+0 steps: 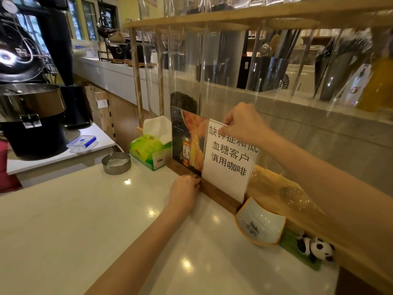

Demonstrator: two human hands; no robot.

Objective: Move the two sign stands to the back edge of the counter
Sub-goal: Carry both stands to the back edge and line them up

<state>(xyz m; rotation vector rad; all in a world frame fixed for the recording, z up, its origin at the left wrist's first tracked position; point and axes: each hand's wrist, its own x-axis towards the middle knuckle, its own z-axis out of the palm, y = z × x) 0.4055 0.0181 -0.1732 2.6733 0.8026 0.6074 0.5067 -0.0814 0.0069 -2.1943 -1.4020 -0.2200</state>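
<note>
White stone counter (85, 220) bearing two sign stands side by side at its back edge, against a wooden ledge (282, 194). Left stand (188, 141): dark drink advertisement showing a bottle, set in a dark wooden base. Right stand (228, 160): white sheet printed with black Chinese characters, upright in a similar wooden base (221, 198), its left edge overlapping the advertisement. Left hand (185, 192): fingers curled, fingertips touching the wooden base where the two stands meet. Right hand (244, 124): thumb and fingers pinched closed on the top edge of the white sheet. Adjacent items: green tissue box (148, 150) and round metal ashtray (116, 162) to the left; white dish with orange rim (259, 224) and panda figure (314, 249) to the right.
</note>
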